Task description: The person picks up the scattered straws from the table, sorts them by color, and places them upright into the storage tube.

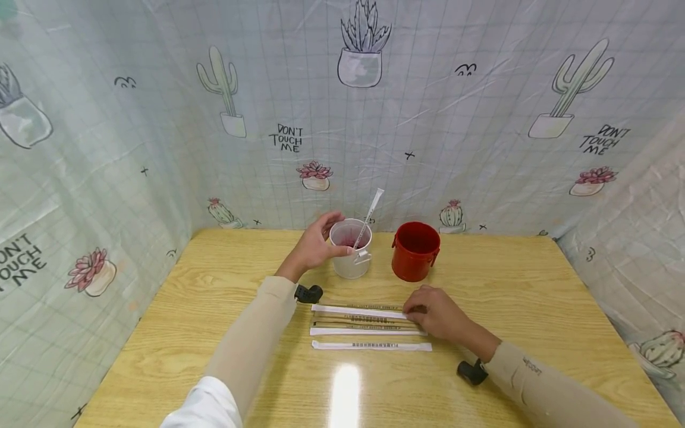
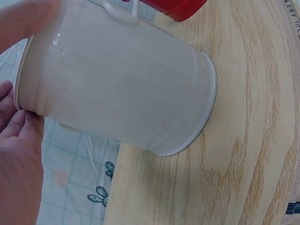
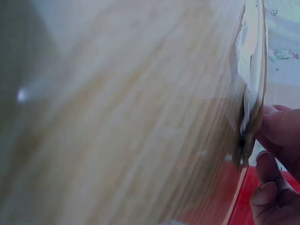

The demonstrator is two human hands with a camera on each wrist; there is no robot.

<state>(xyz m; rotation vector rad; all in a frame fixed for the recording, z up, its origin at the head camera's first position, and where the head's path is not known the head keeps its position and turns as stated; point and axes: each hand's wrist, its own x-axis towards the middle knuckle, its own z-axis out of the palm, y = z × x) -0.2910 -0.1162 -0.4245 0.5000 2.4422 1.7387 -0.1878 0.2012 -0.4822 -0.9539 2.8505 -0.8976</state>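
My left hand grips the rim of a white bucket, thumb across its near side and fingers behind. One paper-wrapped straw leans in that bucket, its top end above the rim. The left wrist view shows the white bucket from the side, under the thumb. Several wrapped straws, some white and some brownish, lie side by side on the table. At their right ends, my right hand pinches a white wrapped straw between thumb and finger. Close up, the right thumb meets the wrapped ends.
A red bucket stands right of the white one, near the table's back edge. The wooden table meets a cactus-print curtain at the back and sides. Dark wrist devices sit at both wrists. Light glares on the table's front.
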